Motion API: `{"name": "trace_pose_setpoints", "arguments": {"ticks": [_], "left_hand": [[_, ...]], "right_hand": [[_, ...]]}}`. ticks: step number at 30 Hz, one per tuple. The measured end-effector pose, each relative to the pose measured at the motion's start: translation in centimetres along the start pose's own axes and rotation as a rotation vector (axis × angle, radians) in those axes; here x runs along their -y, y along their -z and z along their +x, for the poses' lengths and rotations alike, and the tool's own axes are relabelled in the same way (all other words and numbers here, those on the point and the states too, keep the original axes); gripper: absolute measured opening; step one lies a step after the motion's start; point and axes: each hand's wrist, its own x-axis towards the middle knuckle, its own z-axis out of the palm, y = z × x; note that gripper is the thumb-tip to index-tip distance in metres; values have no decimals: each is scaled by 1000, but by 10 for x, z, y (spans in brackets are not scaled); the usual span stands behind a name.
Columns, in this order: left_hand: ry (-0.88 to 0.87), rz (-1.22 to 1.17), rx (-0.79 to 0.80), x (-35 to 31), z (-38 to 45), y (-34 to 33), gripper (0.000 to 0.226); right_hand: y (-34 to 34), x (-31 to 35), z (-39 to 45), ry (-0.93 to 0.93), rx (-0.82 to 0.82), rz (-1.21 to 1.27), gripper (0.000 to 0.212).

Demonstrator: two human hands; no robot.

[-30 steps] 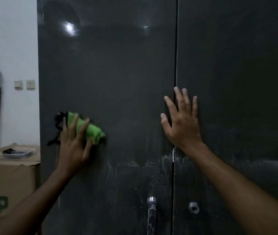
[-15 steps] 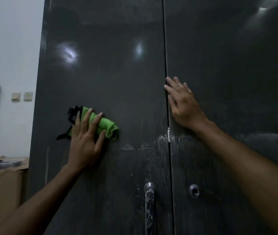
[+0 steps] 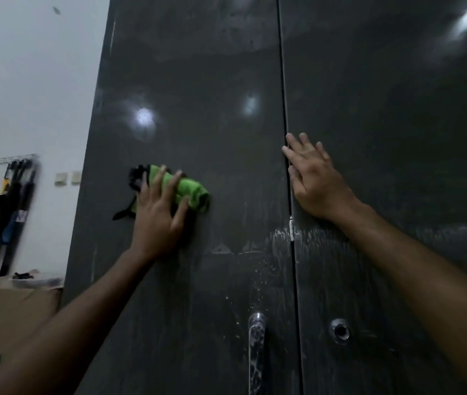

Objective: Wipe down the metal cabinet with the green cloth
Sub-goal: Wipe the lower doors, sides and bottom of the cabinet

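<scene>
A tall dark grey metal cabinet (image 3: pixel 212 81) with two doors fills the view. My left hand (image 3: pixel 159 215) presses a bunched green cloth (image 3: pixel 194 191) with a black edge against the left door, fingers straight and spread over it. My right hand (image 3: pixel 315 178) lies flat with straight fingers on the right door, right beside the seam between the doors. Pale wipe streaks and specks mark the lower part of both doors.
A chrome handle (image 3: pixel 256 346) hangs low on the left door, and a round keyhole (image 3: pixel 339 330) sits low on the right door. At the left stand a cardboard box (image 3: pixel 7 317), dark umbrellas (image 3: pixel 7 212) on a wall rack and two wall switches (image 3: pixel 68 177).
My left hand has slid the cloth rightward across the left door. My right hand shifted up along the door seam. My view has tilted up and to the left.
</scene>
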Motion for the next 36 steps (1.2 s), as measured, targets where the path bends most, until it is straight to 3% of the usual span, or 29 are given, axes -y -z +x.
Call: {"name": "trace_pose_setpoints", "arguments": {"ticks": [2,4,6,9,11,13,17,20,22,24,27,31,34,36], "left_hand": [[-119,36,41,16,-34,3,61],[-98,53,79,39,-47,13,64],[73,33,23,48,-25,17,67],[308,-55,-81,11,36,9,63],[184,-79,-75,-30,46,-6,58],[-84,-67,-9,-56,21,-20,59],[-374,0,101,-26,-33,-13,61],[-210,-11,54,-9,-7,-1,66],[29,-95,-22,-35,25,-5,66],[107,-147,-71,-78,42,-19,62],[-31,-192,-42,-126,29,-41,71],[-22,-373,-35,-126,25,-32,104],[-133,-552,150,-110,26,-11,111],[-209,-747,256,-95,27,2,101]], "right_hand": [[-2,2,0,-3,5,2,51],[-1,4,0,-14,5,26,50],[2,2,0,-20,4,55,49],[8,0,0,2,19,79,49],[11,-2,0,20,36,84,49],[13,-5,0,31,47,89,49],[17,-7,-3,26,65,138,47],[20,-6,-4,16,90,162,46],[23,0,-5,-20,71,187,43],[24,14,-7,-56,-13,188,39],[20,46,-12,1,-123,72,35],[4,74,-20,24,28,36,38],[-4,84,-19,-44,69,-60,45],[-12,94,-11,-89,111,-129,50]]}}
